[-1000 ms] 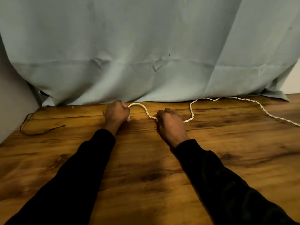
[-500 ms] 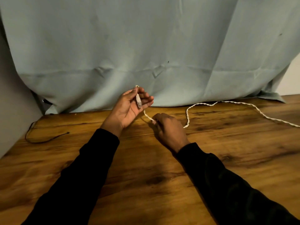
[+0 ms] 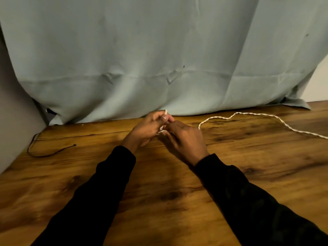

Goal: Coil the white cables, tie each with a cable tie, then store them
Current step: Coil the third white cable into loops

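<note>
A white twisted cable snakes over the wooden table from the right edge toward the middle. My left hand pinches its plug end, whose tip pokes up above the fingers. My right hand is pressed close against the left and grips the cable just below the plug. A short white stretch shows between the two hands; the rest of the near end is hidden behind my right hand.
A pale grey-green cloth hangs along the table's back edge. A thin dark cord lies at the far left by a grey wall.
My left hand lifted the plug end off the table, and my right hand slid left along the cable until the two hands met. The cable's loop drew in to the left.
</note>
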